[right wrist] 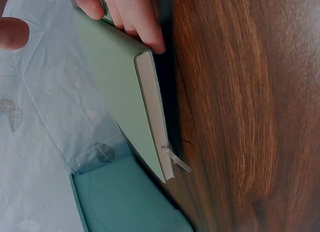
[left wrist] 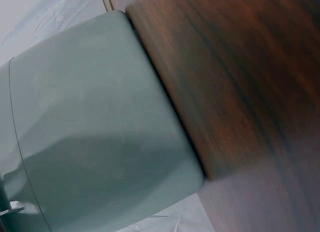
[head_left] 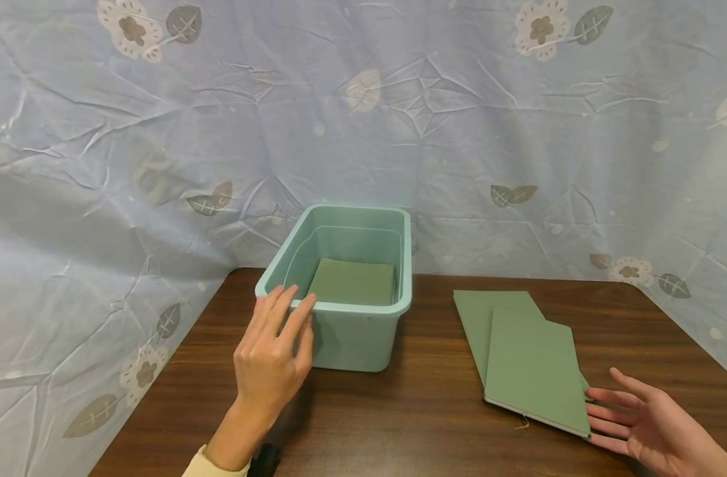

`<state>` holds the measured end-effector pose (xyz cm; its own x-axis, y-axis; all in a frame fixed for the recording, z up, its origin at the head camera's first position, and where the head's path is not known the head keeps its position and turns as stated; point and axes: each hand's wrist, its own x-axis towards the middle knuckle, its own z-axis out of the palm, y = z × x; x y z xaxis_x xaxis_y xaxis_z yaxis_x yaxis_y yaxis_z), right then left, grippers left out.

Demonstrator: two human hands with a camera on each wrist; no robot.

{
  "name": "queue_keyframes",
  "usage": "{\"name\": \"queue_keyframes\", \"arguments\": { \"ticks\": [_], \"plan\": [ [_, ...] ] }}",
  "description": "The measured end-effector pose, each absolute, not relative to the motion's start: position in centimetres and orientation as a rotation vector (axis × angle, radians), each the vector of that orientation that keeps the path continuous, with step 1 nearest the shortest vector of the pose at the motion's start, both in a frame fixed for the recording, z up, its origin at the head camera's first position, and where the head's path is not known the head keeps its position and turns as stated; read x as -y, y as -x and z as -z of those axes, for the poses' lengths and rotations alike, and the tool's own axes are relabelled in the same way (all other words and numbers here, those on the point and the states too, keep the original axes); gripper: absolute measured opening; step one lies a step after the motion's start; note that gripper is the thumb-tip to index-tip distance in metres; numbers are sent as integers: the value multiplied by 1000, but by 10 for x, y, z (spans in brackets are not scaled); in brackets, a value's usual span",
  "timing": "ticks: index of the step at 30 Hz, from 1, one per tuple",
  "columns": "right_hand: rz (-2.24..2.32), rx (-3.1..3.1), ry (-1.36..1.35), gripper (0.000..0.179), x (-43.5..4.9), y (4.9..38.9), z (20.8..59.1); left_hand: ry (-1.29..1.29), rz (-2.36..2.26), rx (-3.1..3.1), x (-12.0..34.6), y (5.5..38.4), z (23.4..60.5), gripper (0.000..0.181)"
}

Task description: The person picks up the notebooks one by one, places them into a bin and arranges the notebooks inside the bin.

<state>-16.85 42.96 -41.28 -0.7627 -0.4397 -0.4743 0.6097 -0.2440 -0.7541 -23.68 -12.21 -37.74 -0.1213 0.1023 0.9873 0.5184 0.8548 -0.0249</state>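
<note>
Two green notebooks lie on the right side of the table, the upper notebook [head_left: 536, 371] overlapping the lower notebook [head_left: 479, 318] at an angle. A ribbon marker [right wrist: 177, 159] sticks out from the upper one's page edge. My right hand [head_left: 655, 424] is at that notebook's right edge, palm turned up, its straight fingers [right wrist: 135, 17] along the spine and the thumb apart. At the front left rim of a teal plastic bin [head_left: 354, 338], my left hand [head_left: 270, 358] has its fingers loosely extended. Inside the bin sits another green notebook [head_left: 352, 281].
The brown wooden table [head_left: 411, 424] carries the bin near its back left. A pale floral curtain [head_left: 423, 146] hangs behind the table and along both sides. Beside my left wrist is a small black object [head_left: 264, 460].
</note>
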Motion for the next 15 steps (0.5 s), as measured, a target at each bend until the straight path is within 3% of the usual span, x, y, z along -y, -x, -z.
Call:
{"name": "queue_keyframes", "arguments": {
  "ticks": [6,12,15],
  "plan": [
    [1996,-1546,-317,93,-423,177,419,484,375,1680,122,236,377,27],
    [1990,-1615,-377,90,-414,181,419,479,375,1676,123,236,377,26],
    [1996,-1632,-402,76,-413,182,421,479,377,1672,122,236,377,26]
  ]
}}
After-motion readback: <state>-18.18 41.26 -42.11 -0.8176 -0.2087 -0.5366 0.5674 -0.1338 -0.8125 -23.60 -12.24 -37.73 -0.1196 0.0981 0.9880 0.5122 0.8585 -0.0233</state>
